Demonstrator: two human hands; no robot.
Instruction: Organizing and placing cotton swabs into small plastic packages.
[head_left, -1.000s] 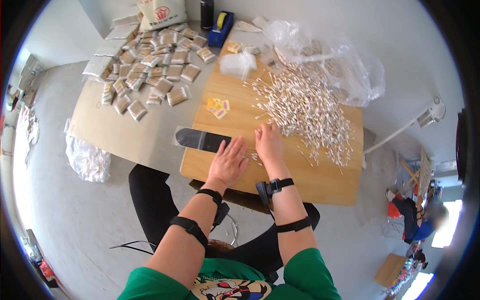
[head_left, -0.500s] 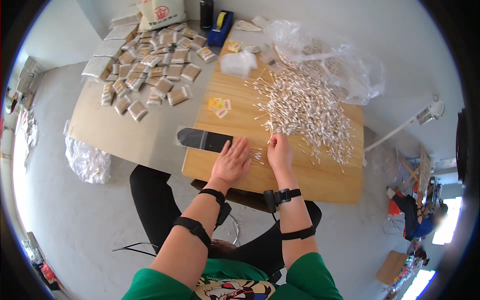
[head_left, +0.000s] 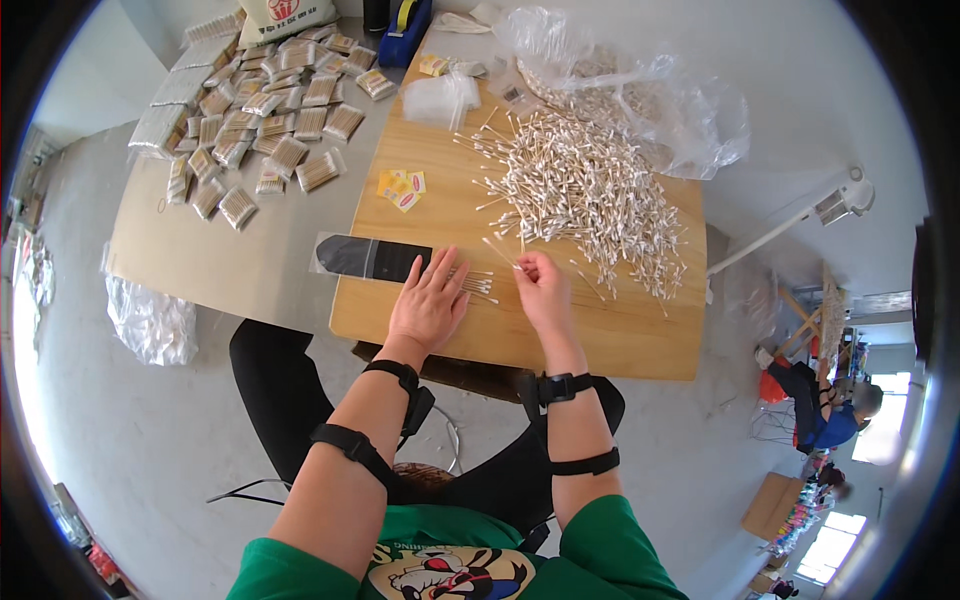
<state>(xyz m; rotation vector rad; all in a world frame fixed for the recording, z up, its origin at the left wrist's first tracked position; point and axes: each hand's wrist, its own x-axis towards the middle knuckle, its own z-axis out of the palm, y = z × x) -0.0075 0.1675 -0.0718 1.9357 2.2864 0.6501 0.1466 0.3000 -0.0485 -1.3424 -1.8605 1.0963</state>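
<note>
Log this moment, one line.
left hand: flat, partly over loose swabs, by black strip | right hand: pinching at least one cotton swab | wooden table: swab pile, yellow cards

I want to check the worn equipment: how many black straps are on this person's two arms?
4: the left wrist strap, the left forearm strap, the right wrist strap and the right forearm strap. None seems hidden.

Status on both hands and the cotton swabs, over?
Left hand: flat, partly covering swab row. Right hand: pinching a cotton swab. Loose swab pile just beyond.

Wood board smooth, satiny — plastic bag glossy, crinkled — cotton swab tips matt.
</note>
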